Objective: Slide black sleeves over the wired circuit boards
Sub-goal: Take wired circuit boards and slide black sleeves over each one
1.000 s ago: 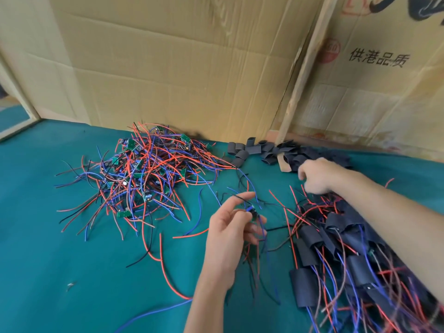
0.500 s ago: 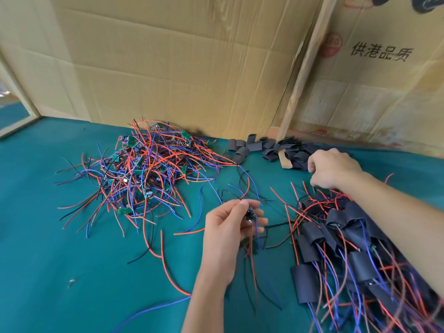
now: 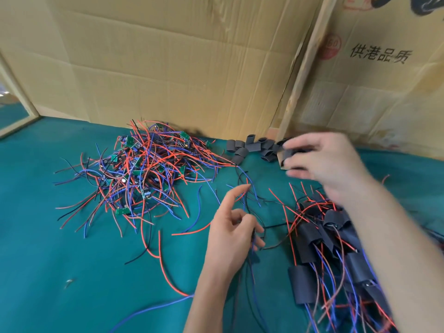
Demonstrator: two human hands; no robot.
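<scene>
Wires in red, blue and black trail from a small wired board (image 3: 252, 233), mostly hidden, pinched in the left hand (image 3: 230, 236) above the green table (image 3: 48, 248). The blurred right hand (image 3: 322, 162) grips a short flat black sleeve (image 3: 289, 153), lifted near the loose sleeve pile (image 3: 249, 149).

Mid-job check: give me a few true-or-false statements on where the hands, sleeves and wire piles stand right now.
1. The right hand holds a black sleeve. True.
2. The left hand rests flat and empty on the table. False: it is raised and its fingers grip wires.
3. The pile of bare boards lies left of the left hand. True.
4. The loose sleeves lie at the near table edge. False: they lie at the back by the cardboard wall.
5. The finished sleeved boards lie under the right forearm. True.
</scene>
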